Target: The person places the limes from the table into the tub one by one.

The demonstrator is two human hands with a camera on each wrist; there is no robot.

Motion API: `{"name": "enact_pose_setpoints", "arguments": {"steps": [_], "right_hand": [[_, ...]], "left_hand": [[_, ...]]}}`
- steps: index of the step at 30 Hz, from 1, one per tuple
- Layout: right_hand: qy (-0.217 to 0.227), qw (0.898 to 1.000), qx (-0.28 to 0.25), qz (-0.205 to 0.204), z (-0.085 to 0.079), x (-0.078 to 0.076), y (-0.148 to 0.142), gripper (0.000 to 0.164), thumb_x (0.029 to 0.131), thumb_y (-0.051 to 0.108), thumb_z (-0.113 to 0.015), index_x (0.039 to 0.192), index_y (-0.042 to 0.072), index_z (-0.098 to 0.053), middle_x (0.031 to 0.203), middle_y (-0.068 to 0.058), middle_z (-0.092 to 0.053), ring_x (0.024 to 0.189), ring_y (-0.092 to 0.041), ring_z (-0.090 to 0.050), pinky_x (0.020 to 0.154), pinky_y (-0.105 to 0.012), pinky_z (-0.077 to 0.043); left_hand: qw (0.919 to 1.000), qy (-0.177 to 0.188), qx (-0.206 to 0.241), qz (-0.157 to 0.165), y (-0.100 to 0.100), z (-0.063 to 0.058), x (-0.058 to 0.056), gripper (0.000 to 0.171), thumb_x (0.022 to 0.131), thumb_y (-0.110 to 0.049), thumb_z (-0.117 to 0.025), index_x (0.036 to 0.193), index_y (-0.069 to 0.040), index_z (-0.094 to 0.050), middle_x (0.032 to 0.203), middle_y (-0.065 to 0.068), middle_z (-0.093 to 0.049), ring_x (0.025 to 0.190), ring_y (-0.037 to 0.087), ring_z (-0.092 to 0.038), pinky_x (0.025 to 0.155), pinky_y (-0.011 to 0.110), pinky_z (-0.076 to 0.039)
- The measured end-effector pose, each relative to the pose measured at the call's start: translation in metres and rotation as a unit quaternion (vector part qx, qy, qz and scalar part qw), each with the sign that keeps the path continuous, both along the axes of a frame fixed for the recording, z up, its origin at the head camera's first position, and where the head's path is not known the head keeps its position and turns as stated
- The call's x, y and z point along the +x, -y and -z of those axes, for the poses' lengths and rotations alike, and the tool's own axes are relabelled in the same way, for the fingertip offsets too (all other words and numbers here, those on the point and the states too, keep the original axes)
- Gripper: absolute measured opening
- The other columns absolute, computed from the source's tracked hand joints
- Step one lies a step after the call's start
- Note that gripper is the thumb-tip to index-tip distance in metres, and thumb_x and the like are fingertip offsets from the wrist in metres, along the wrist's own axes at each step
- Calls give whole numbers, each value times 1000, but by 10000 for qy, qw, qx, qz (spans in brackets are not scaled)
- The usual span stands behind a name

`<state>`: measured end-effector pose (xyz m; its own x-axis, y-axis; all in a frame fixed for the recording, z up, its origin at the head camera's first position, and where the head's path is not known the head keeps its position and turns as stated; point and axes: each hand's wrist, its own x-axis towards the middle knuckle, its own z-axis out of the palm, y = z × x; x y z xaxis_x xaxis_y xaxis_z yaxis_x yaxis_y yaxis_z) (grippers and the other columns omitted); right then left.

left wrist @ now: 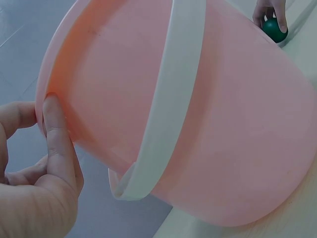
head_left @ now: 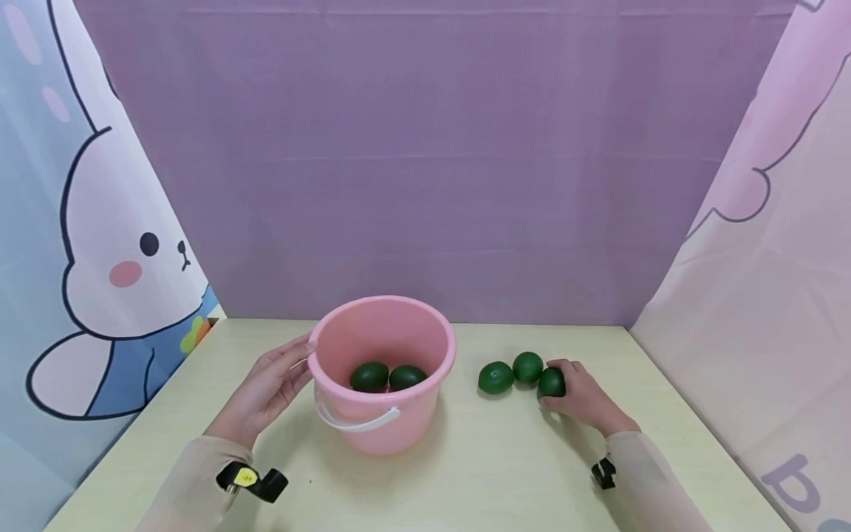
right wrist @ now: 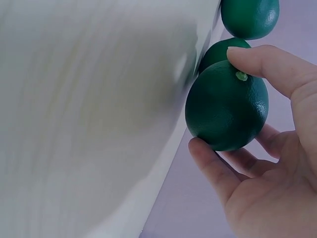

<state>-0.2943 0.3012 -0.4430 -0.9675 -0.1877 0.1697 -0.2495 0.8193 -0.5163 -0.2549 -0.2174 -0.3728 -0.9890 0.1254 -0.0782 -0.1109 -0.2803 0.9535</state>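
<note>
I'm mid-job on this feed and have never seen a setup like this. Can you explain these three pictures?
There is no robot here: you are watching a person's two bare hands. The widest picture comes from a camera on the head, looking forward and down. The other two come from cameras on the wrists, one close to each hand's work. The left hand pinches the rim of a pink bucket standing on the table. The right hand grips a green fruit. Two loose fruits lie beside it on the table, and two more fruits are inside the bucket.
</note>
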Motion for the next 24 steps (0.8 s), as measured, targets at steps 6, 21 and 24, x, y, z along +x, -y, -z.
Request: {"name": "enact_pose_setpoints", "arguments": {"steps": [6, 21, 24], "right_hand": [[-29, 10000, -27, -37, -3, 3, -1, 70, 83, 19, -82, 137, -7, -47, 126, -31, -48, 110, -43, -55, 92, -60, -50], [-385, 9992, 44, -94, -17, 9, 2, 64, 83, 13, -81, 135, -7, -50, 127, -33, -49, 109, -44, -56, 93, -61, -49], [-494, 9987, 53, -110, -20, 10, 3, 64, 82, 13, -81, 134, -7, -50, 126, -33, -50, 108, -45, -55, 92, -61, -49]], "left_hand": [[10000, 41, -16, -35, 0, 0, 0, 63, 99, -29, -67, 152, -7, -41, 130, -5, -59, 109, 10, -62, 97, 22, -51], [10000, -43, 5, -6, 0, 1, 1, 61, 99, -28, -66, 152, -7, -42, 131, -4, -58, 107, 10, -62, 96, 21, -52], [10000, -36, 28, -6, 0, 0, 0, 61, 100, -28, -66, 152, -7, -43, 131, -5, -58, 107, 9, -62, 96, 21, -52]]}}
